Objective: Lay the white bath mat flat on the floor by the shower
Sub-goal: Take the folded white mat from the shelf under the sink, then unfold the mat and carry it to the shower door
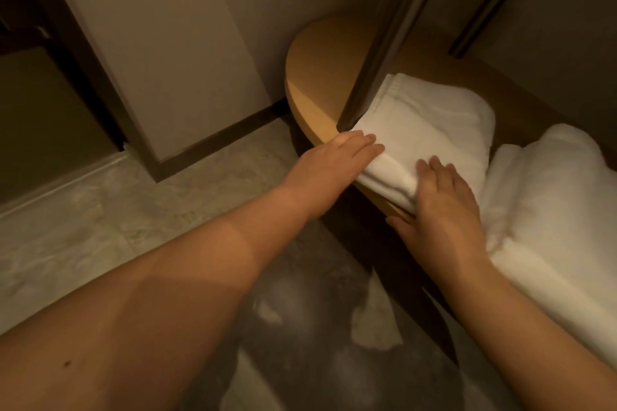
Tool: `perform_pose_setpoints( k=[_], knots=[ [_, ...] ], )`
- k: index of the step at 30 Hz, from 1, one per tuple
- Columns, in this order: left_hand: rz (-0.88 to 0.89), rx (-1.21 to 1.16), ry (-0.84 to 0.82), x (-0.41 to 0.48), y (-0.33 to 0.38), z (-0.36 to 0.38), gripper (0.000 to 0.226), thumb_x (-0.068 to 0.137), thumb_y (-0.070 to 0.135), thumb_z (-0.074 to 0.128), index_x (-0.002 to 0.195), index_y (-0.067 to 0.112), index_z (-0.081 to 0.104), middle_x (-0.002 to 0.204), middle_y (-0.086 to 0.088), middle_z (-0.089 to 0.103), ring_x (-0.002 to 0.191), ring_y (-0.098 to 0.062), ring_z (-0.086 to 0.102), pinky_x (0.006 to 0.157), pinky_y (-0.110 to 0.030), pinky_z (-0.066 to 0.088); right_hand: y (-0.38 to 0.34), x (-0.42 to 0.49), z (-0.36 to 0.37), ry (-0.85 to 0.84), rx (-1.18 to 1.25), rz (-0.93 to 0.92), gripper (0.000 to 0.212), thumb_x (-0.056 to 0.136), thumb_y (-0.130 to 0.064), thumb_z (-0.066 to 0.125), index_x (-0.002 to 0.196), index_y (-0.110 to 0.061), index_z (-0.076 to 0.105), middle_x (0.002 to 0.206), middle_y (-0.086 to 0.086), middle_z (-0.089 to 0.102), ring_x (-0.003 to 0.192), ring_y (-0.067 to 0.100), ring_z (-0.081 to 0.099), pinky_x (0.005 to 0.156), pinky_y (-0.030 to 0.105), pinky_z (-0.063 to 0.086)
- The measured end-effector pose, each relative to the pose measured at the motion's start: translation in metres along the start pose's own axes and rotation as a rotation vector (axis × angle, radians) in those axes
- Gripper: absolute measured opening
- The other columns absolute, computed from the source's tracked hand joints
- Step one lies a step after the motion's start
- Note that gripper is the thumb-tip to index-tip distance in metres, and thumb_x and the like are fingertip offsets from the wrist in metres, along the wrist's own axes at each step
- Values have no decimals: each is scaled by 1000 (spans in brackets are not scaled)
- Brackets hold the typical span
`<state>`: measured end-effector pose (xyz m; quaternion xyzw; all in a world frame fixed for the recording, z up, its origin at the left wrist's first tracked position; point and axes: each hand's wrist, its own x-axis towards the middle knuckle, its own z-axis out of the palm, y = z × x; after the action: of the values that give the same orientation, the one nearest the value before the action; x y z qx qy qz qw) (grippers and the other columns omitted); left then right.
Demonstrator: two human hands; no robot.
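A folded white bath mat (430,117) lies on a rounded wooden shelf (317,77), its near edge hanging slightly over the shelf's rim. My left hand (337,157) holds the mat's left corner with the fingers on top and the thumb hidden. At the near edge, my right hand (440,203) has its fingers on top of the mat and its thumb underneath. Both forearms reach in from the bottom of the view.
A second folded white towel (547,210) lies to the right of the mat on the same shelf. A dark vertical post (377,43) stands at the mat's far left corner. Pale marble floor (100,210) spreads to the left, below a beige wall panel (160,43).
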<state>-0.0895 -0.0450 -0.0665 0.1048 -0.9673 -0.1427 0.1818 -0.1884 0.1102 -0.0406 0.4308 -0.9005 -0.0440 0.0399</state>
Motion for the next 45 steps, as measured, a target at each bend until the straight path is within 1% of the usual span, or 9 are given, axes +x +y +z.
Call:
perform_pose_setpoints(
  k=[7, 12, 15, 20, 26, 34, 37, 41, 45],
  knots=[
    [-60, -55, -74, -3, 6, -14, 66, 82, -4, 56, 141, 19, 34, 149, -5, 33, 138, -22, 24, 98, -46, 43, -1, -8, -4, 49, 46, -2, 80, 77, -38, 71, 142, -13, 31, 149, 13, 34, 135, 33, 32, 111, 44, 30],
    [-58, -96, -115, -28, 20, -48, 49, 89, 6, 52, 136, 14, 41, 139, -9, 45, 128, -25, 37, 92, -47, 45, -6, -36, -23, 74, 153, -23, 62, 76, -18, 71, 131, -14, 43, 133, 13, 52, 117, 32, 50, 94, 43, 44],
    [-90, -118, -145, -42, 35, -79, 46, 90, 7, 51, 134, 16, 41, 136, -7, 46, 123, -23, 41, 89, -44, 47, -12, -58, -45, 67, 236, -14, 55, 71, -21, 73, 119, -15, 45, 115, 11, 56, 97, 28, 54, 76, 39, 47],
    [-136, -153, -191, -74, 64, -163, 46, 92, 8, 48, 136, 17, 40, 135, -6, 46, 120, -23, 43, 90, -39, 45, -25, -101, -116, 119, 305, -98, 49, 69, -24, 73, 107, -19, 43, 100, 8, 53, 84, 23, 49, 67, 37, 47],
    [-301, -217, -231, -119, 108, -290, 40, 94, 19, 51, 133, 14, 43, 128, -9, 52, 112, -23, 52, 91, -32, 41, -49, -146, -228, 39, 410, -228, 44, 74, -34, 70, 111, -27, 45, 103, -1, 57, 84, 5, 44, 73, 20, 38],
    [-370, -206, -124, -168, 187, -524, 40, 92, 28, 52, 130, 18, 46, 123, -7, 54, 108, -25, 52, 83, -34, 43, -82, -194, -457, -86, 489, -372, 48, 76, -37, 69, 118, -23, 50, 109, 2, 61, 91, 16, 55, 73, 24, 39],
    [-371, -227, -42, -162, 223, -606, 37, 91, 31, 53, 126, 21, 47, 118, -5, 55, 103, -22, 52, 79, -34, 46, -79, -207, -551, -33, 457, -404, 53, 75, -35, 69, 122, -19, 50, 111, 5, 61, 95, 22, 57, 72, 26, 39],
    [-324, -182, 51, -141, 262, -696, 34, 91, 40, 48, 123, 31, 45, 118, 5, 53, 100, 0, 39, 80, -25, 35, -64, -219, -655, 104, 415, -421, 55, 71, -31, 72, 120, -13, 52, 106, 9, 62, 87, 25, 59, 67, 26, 40],
    [-202, -151, 142, -113, 301, -767, 34, 92, 38, 46, 124, 28, 43, 118, 8, 50, 104, -4, 45, 79, -23, 36, -39, -229, -733, 221, 457, -370, 50, 74, -38, 68, 118, -19, 54, 109, 6, 63, 93, 22, 59, 73, 27, 44]
  ],
)
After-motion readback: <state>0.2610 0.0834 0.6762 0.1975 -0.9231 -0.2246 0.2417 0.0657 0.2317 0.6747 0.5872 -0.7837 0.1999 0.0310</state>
